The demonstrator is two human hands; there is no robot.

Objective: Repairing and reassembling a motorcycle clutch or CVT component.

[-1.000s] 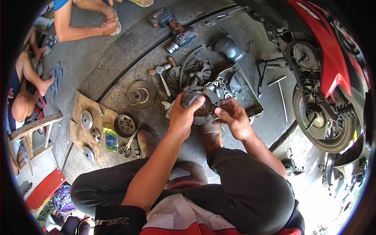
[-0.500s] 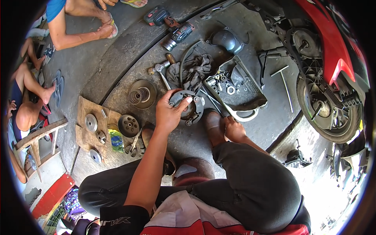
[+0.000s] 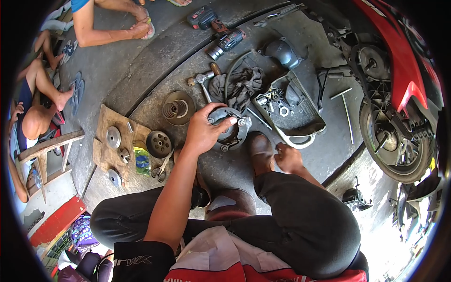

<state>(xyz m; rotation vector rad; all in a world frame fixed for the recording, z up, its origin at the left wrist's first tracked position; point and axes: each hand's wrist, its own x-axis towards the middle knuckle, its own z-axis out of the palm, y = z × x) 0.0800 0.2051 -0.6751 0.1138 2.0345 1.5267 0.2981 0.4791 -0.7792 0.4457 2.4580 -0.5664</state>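
Observation:
My left hand (image 3: 205, 129) grips a round metal clutch shoe assembly (image 3: 227, 144), with the thumb across its top. It is held above the floor between my feet. My right hand (image 3: 288, 159) is low beside my right shoe (image 3: 261, 151), fingers curled; what they hold, if anything, is hidden. Near it lies a grey plastic cover (image 3: 300, 123) used as a tray, with nuts, washers and small parts inside. To the left are a clutch bell (image 3: 159, 144) and a pulley with a coil spring (image 3: 179, 108). A hammer (image 3: 204, 83) lies beyond my left hand.
A dark rag (image 3: 242, 87) and a cordless impact wrench (image 3: 228, 41) lie farther out. Metal discs rest on a wooden board (image 3: 104, 123) at left. A T-handle wrench (image 3: 346, 110) lies beside a red motorcycle (image 3: 399, 61). Other people sit at the upper left.
My right hand has shifted slightly right and down, away from the shoe and tray handle. My left hand still grips the clutch shoe assembly. The view has shifted a little.

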